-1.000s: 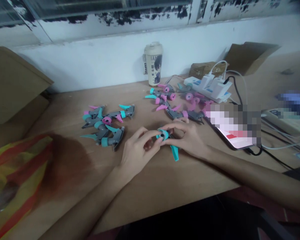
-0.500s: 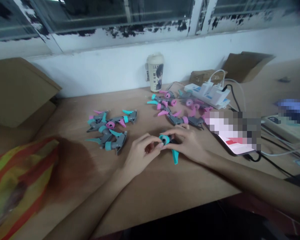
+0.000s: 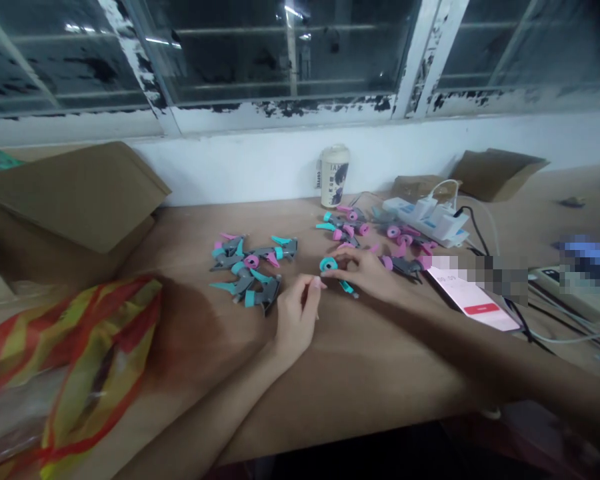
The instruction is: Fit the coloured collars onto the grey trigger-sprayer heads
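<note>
On the table, the left hand lies loosely curled, holding nothing; just beyond, the right hand pinches a spray nozzle lying left-to-right, teal collar pointing left, trigger hanging nearward.

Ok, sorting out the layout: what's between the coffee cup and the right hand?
Head view: a heap of grey spray triggers with pink and teal parts lies between coffee cup and right hand.

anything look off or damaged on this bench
Nothing spilled or broken: the coffee cup stands upright, and the trigger heads lie in loose heaps. Only the window frame looks worn, its white paint flaking.
</note>
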